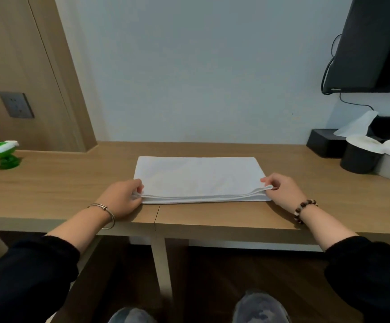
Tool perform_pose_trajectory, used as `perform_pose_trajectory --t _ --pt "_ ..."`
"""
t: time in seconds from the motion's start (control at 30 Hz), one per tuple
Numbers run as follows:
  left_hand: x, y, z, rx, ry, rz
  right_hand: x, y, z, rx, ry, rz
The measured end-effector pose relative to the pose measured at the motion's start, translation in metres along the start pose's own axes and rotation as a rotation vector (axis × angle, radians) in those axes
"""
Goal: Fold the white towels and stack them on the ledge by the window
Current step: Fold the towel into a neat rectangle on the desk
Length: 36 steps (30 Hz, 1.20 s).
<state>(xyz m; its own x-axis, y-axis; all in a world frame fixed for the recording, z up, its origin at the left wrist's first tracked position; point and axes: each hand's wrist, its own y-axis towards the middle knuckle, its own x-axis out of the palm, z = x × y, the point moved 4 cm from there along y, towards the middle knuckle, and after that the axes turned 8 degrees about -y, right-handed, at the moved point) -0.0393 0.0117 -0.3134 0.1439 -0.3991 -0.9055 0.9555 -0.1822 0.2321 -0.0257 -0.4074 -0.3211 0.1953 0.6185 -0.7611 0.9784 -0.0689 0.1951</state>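
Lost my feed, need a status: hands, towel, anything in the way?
Left hand and right hand each pinching a near corner of the white towel. Towel folded, flat on wooden desk. Nothing blocking.

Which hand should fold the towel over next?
Probably either: the left hand and right hand each pinch a near corner of the white towel, equally placed. Nothing blocks either side.

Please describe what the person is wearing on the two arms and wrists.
Both arms have black sleeves pushed up toward the elbows. The left wrist carries thin silver bangles. The right wrist carries a bracelet of dark brown beads with a few pale ones. No rings or gloves show on the fingers.
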Motion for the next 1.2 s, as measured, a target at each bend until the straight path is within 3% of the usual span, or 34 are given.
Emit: perform_pose_trajectory --t 0.17,0.37,0.43,0.5,0.6,0.7,0.77,0.9,0.97,1.1,1.2 --pt "0.003 -0.002 -0.001 0.008 0.014 0.029 -0.002 -0.003 -0.001 -0.091 -0.216 -0.106" --pt "0.003 -0.005 0.001 0.112 0.042 0.098 -0.001 -0.004 -0.010 -0.211 -0.684 -0.068" --pt "-0.002 -0.005 0.003 0.143 0.014 0.144 0.001 -0.005 -0.012 -0.222 -0.739 -0.044" --pt "-0.003 -0.006 0.005 0.130 0.054 0.082 0.001 -0.006 -0.011 -0.201 -0.734 -0.056" --pt "-0.003 -0.007 0.014 0.171 0.354 -0.024 0.002 -0.010 -0.014 -0.217 -0.770 -0.072" --pt "-0.004 0.003 0.038 0.279 0.722 -0.013 0.007 -0.014 -0.030 -0.354 -0.945 0.056" --pt "0.004 0.012 0.058 0.294 0.704 -0.050 0.012 -0.013 -0.043 -0.396 -0.943 0.076" --pt "0.032 0.024 0.100 0.315 0.395 -0.105 0.034 -0.011 -0.069 -0.435 -0.818 -0.068" --pt "0.045 0.026 0.112 0.361 0.395 -0.087 0.043 -0.012 -0.076 -0.442 -0.789 -0.102" --pt "0.054 0.028 0.112 0.355 0.442 -0.067 0.041 -0.016 -0.080 -0.423 -0.707 -0.005" --pt "0.053 0.027 0.111 0.338 0.447 -0.073 0.047 -0.025 -0.074 -0.405 -0.682 -0.056"
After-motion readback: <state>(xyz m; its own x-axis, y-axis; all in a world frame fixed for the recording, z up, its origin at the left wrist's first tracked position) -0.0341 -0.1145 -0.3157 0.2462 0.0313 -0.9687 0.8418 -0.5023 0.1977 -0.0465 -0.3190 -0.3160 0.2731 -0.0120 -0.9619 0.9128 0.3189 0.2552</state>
